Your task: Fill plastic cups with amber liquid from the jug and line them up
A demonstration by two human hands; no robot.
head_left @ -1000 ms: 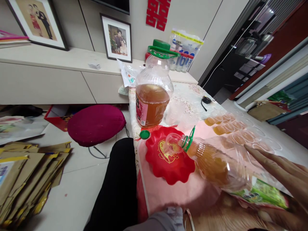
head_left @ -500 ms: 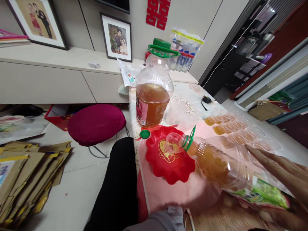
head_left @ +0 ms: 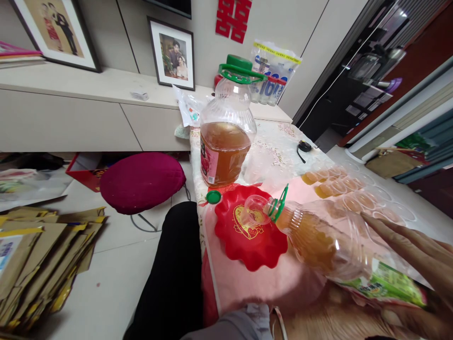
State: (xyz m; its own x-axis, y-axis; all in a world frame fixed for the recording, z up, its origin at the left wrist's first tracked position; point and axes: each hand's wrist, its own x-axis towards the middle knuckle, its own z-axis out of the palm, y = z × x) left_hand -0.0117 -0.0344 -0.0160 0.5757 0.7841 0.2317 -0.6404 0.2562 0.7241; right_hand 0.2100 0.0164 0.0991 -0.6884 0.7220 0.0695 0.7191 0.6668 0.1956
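Head cam first, since it's the only view I've got: I've got the big tilted bottle (head_left: 329, 245) cradled between both hands, nearly on its side. My right hand (head_left: 414, 252) lies flat along its upper flank, fingers stretched out rather than curled round it. My left hand (head_left: 339, 316) is underneath, propping the belly of the bottle, so neither hand is really clenched, more of a sandwich hold.

Compared with a second ago, barely anything has moved. The neck has crept up a touch and the amber liquid sits about where it did, pooled in the lower half. The mouth rests against a small clear cup (head_left: 255, 211) that's over the red scalloped plate (head_left: 249, 231). I can't make out an actual stream, so my guess is the pour is slow or just about to start.

Behind that, the large jug (head_left: 226, 141) stands upright on the table (head_left: 279, 141), its loose green cap (head_left: 213, 197) beside the plate. A row of filled cups (head_left: 339, 186) runs off to my right.
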